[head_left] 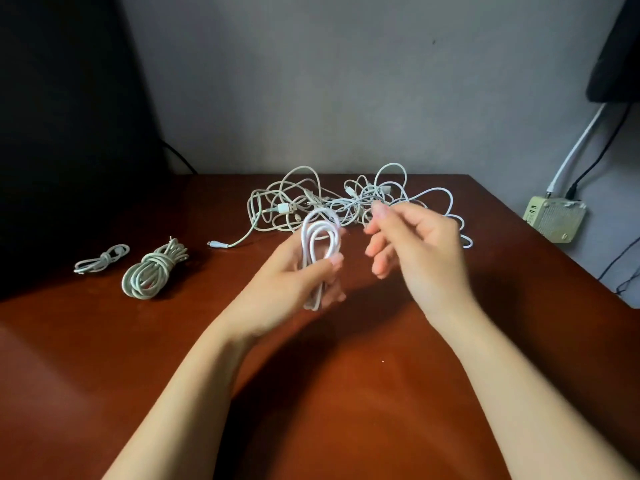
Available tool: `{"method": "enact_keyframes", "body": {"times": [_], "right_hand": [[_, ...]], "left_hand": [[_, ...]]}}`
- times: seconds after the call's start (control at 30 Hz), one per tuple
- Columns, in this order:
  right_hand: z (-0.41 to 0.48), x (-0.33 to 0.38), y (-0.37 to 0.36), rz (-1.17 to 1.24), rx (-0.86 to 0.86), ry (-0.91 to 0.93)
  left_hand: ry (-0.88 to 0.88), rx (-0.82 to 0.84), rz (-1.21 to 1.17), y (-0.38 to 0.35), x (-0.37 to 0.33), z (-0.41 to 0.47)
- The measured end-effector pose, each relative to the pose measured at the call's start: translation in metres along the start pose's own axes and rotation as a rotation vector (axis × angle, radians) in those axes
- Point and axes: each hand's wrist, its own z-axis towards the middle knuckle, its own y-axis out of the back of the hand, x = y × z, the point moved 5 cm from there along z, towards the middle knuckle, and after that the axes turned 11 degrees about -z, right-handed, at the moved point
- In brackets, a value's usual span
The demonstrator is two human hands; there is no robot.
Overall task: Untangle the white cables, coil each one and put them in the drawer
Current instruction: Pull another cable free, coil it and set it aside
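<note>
Holding a part-wound white cable (320, 237) above the bench (346, 393), the left grip (298, 278) had thumb and fingers curled round the lower part of several long loops, which stood upright out of its top. The right grip (419, 244) was raised just beside it, apart from the loops, with its fingers curled and thumb and forefinger close together. Motion blur hid whether a strand ran between them, so its hold could not be told. Behind both hands, near the bench's far edge, lay the tangle (346, 199) of white cables, unsorted, with one plug end (216, 244) trailing out to the left. Two finished bundles lay well to the left on the bench: a small coil (102, 259) and, just beside it, a larger coil (154, 271) wrapped round its own middle. The bench surface was glossy reddish-brown wood, brightly lit in front and shadowed at far left. A plain grey wall (329, 81) stood behind. A large dark panel (62, 133) filled the left side. Off the bench's right edge sat a pale box (554, 220) with a grille, a white lead (575, 147) and a black lead (599, 157) running up from it toward a dark object (616, 57) at upper right.
</note>
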Motion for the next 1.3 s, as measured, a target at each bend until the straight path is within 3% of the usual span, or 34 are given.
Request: {"method": "enact_keyframes", "body": {"times": [0.13,0.3,0.6,0.83,0.93,1.07,1.3], "right_hand": [[-0.002,-0.011,-0.011,-0.175,0.125,0.013],[-0.016,-0.025,-0.040,-0.388,0.366,0.140],[-0.009,-0.013,-0.031,-0.415,0.155,0.313],[-0.004,-0.007,-0.016,-0.211,0.087,0.252],[-0.007,-0.003,-0.018,-0.154,0.168,0.233],[-0.013,-0.009,-0.031,-0.244,0.309,0.206],[-0.015,-0.015,-0.035,-0.292,0.330,0.162]], "left_hand": [[-0.064,-0.173,-0.262,0.014,-0.004,0.003],[-0.116,-0.216,-0.545,0.020,-0.010,0.003],[0.000,-0.386,-0.892,0.021,-0.005,0.005],[0.075,-0.405,-0.739,0.021,0.004,0.007],[0.040,-0.413,-0.782,0.026,0.007,0.008],[0.001,-0.356,-0.811,0.029,0.005,0.010],[-0.005,-0.445,-0.634,0.031,0.006,0.008]]}}
